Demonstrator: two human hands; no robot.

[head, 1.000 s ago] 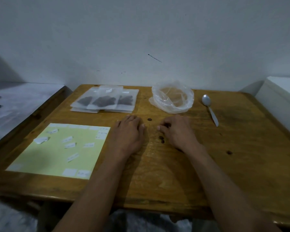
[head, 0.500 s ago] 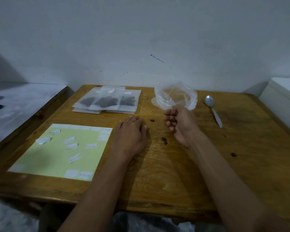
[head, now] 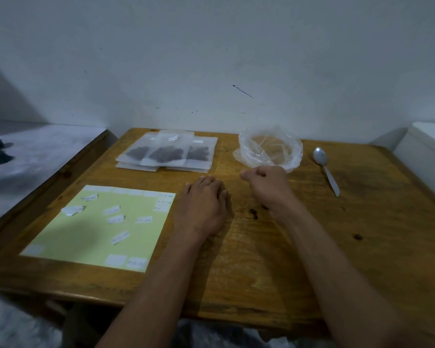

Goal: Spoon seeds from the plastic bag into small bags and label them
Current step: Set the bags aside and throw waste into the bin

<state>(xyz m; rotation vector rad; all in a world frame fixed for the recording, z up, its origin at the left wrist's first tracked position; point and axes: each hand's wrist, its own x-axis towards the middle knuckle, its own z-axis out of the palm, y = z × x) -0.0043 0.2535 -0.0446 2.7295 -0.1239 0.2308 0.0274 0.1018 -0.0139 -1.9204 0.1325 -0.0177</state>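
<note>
Head view: wooden table (head: 312, 259) against a pale wall. L hand (head: 201, 207) lies palm-down on the wood, fingers straight and close together, holding nothing, just right of a green sheet (head: 81, 237). R hand (head: 268, 183) sits w/ fingers curled under, thumb tip meeting the forefinger at its left side; whether anything is pinched there can't be told, too small to see. That hand is right at the near edge of the clear plastic bag (head: 269, 149), which stands open and crumpled at the back centre-right; touching or just short of it can't be told. Spoon (head: 325, 169) lies bowl-away to the right of the bag, apart from both hands. Small bags (head: 167, 153) w/ dark seeds inside overlap in a flat stack at back left, some w/ white tags on top. Paper labels (head: 116, 218) are scattered over the green sheet, more along its edges. A few loose seeds (head: 253, 213) lie on the wood between the forearms.
</note>
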